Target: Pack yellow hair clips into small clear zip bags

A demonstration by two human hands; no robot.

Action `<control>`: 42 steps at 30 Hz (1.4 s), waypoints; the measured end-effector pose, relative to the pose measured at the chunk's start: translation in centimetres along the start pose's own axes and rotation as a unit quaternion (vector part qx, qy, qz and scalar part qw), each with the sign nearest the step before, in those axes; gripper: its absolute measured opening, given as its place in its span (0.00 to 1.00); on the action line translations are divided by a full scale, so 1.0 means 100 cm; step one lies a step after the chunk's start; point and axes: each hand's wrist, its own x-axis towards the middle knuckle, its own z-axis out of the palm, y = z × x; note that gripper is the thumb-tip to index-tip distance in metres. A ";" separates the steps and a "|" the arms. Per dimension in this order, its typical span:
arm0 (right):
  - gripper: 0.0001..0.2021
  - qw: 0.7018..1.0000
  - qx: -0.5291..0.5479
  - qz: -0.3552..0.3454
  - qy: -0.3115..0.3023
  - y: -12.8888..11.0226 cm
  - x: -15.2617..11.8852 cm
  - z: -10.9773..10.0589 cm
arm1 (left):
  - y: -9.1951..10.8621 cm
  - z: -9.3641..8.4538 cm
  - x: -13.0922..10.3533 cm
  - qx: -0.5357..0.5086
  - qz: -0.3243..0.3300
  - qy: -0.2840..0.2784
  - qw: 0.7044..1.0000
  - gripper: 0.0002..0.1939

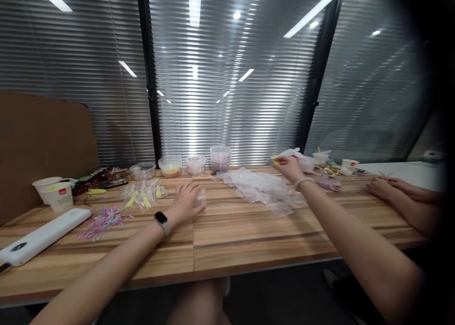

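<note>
My left hand (185,202) rests on the wooden table (249,239), fingers on a small clear plastic bag (201,198). A smartwatch is on that wrist. My right hand (288,167) reaches far across the table and pinches a small yellow item (275,159) beside a white plastic bag (296,155). A beaded bracelet is on that wrist. Between my hands lies a heap of empty clear bags (261,186). Left of my left hand lie small bags with yellow pieces (142,195) and a pile of pastel hair bands (103,221).
Several clear tubs (195,164) stand along the window. Paper cups (56,192) and a white power bank (39,237) sit at the left. Another person's hands (386,187) rest on the table at the right, near a cup (349,164) and small packets (330,183).
</note>
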 end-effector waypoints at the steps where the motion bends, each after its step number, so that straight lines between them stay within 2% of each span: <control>1: 0.22 0.999 0.033 0.001 -0.014 -0.012 -0.005 0.017 | -0.001 0.002 0.008 -0.014 -0.014 0.007 1.000 0.31; 3: 0.35 0.990 0.130 0.019 -0.040 -0.039 -0.019 0.059 | -0.001 0.008 0.020 -0.051 -0.062 0.020 0.997 0.33; 4: 0.38 0.983 0.172 0.021 -0.063 -0.054 -0.028 0.081 | -0.001 0.012 0.022 -0.071 -0.090 0.028 0.993 0.33; 5: 0.41 0.959 0.262 0.042 -0.099 -0.068 -0.039 0.103 | 0.000 0.017 0.023 -0.090 -0.116 0.037 0.989 0.34; 7: 0.41 0.942 0.305 0.034 -0.138 -0.092 -0.064 0.142 | -0.001 0.027 0.017 -0.101 -0.130 0.045 0.985 0.30; 9: 0.36 0.931 0.329 0.023 -0.154 -0.108 -0.090 0.173 | -0.002 0.035 0.007 -0.074 -0.125 0.044 0.988 0.28; 12: 0.28 0.923 0.345 0.017 -0.172 -0.117 -0.127 0.197 | -0.005 0.039 -0.003 -0.057 -0.099 0.028 0.993 0.29; 16: 0.27 0.905 0.369 0.012 -0.214 -0.123 -0.158 0.191 | -0.003 0.033 -0.004 -0.043 -0.097 0.020 0.994 0.30; 20: 0.24 0.904 0.381 0.022 -0.194 -0.131 -0.161 0.171 | 0.004 0.028 -0.003 -0.041 -0.101 0.020 0.994 0.30; 23: 0.23 0.889 0.387 0.037 -0.241 -0.136 -0.160 0.161 | 0.007 0.027 -0.003 -0.061 -0.148 0.042 0.986 0.32; 26: 0.20 0.882 0.366 0.025 -0.296 -0.140 -0.166 0.159 | 0.006 0.026 -0.003 -0.071 -0.183 0.068 0.978 0.33; 30: 0.18 0.870 0.353 -0.015 -0.344 -0.142 -0.175 0.162 | 0.003 0.027 -0.003 -0.042 -0.151 0.078 0.985 0.31; 38: 0.16 0.916 0.295 -0.024 -0.271 -0.135 -0.172 0.167 | 0.012 0.022 -0.005 -0.012 -0.091 0.089 0.992 0.28; 42: 0.12 0.922 0.293 -0.080 -0.239 -0.133 -0.172 0.173 | 0.013 0.020 -0.004 -0.003 -0.102 0.094 0.990 0.27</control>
